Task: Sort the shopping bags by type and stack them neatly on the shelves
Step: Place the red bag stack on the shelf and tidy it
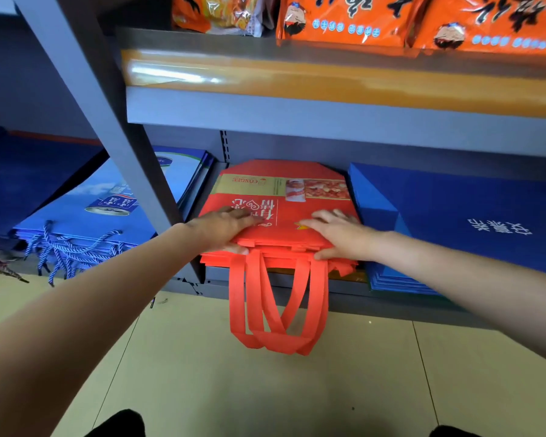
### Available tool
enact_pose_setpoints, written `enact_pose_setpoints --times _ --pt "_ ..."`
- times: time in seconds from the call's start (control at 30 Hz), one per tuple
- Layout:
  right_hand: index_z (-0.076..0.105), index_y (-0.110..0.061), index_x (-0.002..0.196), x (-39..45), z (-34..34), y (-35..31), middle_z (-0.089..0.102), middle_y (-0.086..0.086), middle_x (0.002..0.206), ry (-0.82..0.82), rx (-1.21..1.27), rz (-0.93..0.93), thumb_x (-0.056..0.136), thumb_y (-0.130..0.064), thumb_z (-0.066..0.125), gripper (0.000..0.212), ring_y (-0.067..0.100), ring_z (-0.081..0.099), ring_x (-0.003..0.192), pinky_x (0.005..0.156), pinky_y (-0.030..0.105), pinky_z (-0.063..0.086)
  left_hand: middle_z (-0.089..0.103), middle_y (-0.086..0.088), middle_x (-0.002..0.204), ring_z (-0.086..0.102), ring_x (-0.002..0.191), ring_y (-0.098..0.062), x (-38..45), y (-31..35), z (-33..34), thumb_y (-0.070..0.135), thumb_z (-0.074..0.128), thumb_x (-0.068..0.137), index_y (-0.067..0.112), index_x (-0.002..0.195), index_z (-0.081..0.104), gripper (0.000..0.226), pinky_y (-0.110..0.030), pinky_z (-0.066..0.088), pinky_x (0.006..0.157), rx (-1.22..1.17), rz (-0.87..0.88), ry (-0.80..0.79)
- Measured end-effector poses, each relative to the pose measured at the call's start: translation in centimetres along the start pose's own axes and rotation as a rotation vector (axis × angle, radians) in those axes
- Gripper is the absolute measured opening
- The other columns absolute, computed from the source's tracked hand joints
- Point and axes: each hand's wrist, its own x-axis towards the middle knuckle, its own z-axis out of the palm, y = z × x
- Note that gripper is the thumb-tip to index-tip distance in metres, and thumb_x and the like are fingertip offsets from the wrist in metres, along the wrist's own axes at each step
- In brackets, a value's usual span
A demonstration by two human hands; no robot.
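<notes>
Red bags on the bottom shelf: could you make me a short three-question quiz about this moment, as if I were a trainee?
1. True or false: both hands, the left hand and the right hand, are on the stack of red bags.
2. What lies directly to the right of the red bags?
A. orange snack packets
B. a stack of plain blue bags
C. a cardboard box
3. Fill in: the red handles hang over the front edge of the ____.

Key
1. True: fingers lie on top, thumbs at the front edge.
2. B, the blue bags; the snack packets sit on the shelf above.
3. Shelf.
</notes>
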Motion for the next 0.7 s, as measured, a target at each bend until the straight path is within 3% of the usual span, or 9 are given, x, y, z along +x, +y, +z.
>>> enact_pose_setpoints --times 0.17,0.3,0.4,0.47,0.57,0.7 --pt "0.019 -0.030 0.148 0.3 -1.3 0.2 0.011 -0.001 0.154 -0.010 0.117 0.051 0.071 -0.053 0.073 0.097 0.032 0.006 0.141 0.114 0.051 0.015 0.016 -0.002 0.156 0.017 0.142 -0.027 0.3 -0.2 -0.5 0.056 0.067 0.075 0.026 0.149 0.014 0.096 -0.043 0.023 0.114 -0.241 -0.079 -0.062" --pt "0.020 -0.032 0.147 0.7 -1.1 -0.4 0.010 -0.001 0.154 -0.086 0.130 0.015 0.070 -0.056 0.072 0.096 0.033 0.006 0.142 0.115 0.049 0.014 0.028 -0.004 0.153 0.026 0.140 -0.024 1.0 0.0 -0.9 0.054 0.069 0.074 0.023 0.147 0.026 0.090 -0.037 0.027 0.113 -0.329 -0.063 -0.023" --pt "0.041 -0.028 0.137 1.2 -1.6 -0.2 0.031 0.003 0.144 0.056 0.248 -0.002 0.073 -0.051 0.072 0.075 0.026 0.027 0.136 0.112 0.040 0.026 0.042 -0.004 0.146 0.038 0.133 -0.024 1.2 -0.7 -1.5 0.050 0.067 0.078 0.022 0.144 0.033 0.080 -0.038 0.034 0.109 -0.260 -0.012 0.054" --pt "0.046 -0.024 0.133 1.4 -2.0 -0.2 0.036 0.002 0.139 0.129 0.216 -0.014 0.072 -0.048 0.074 0.071 0.023 0.030 0.132 0.110 0.035 0.028 0.045 -0.004 0.143 0.043 0.129 -0.026 1.2 -0.9 -1.7 0.052 0.065 0.079 0.023 0.144 0.033 0.078 -0.041 0.039 0.104 -0.177 -0.014 0.085" --pt "0.041 -0.027 0.136 1.6 -1.8 -0.7 0.031 -0.001 0.141 0.075 0.127 0.015 0.070 -0.051 0.074 0.078 0.025 0.020 0.134 0.110 0.045 0.025 0.038 -0.003 0.146 0.041 0.130 -0.027 1.2 -0.4 -1.6 0.054 0.059 0.082 0.023 0.146 0.026 0.080 -0.044 0.041 0.101 0.000 0.004 0.041" --pt "0.025 -0.030 0.144 2.0 -0.9 -1.3 0.021 -0.001 0.148 0.044 0.130 0.028 0.070 -0.057 0.072 0.092 0.028 0.014 0.137 0.110 0.052 0.020 0.029 -0.005 0.151 0.035 0.134 -0.029 1.3 0.4 -1.6 0.048 0.065 0.080 0.021 0.148 0.017 0.087 -0.040 0.038 0.103 0.000 -0.012 -0.017"
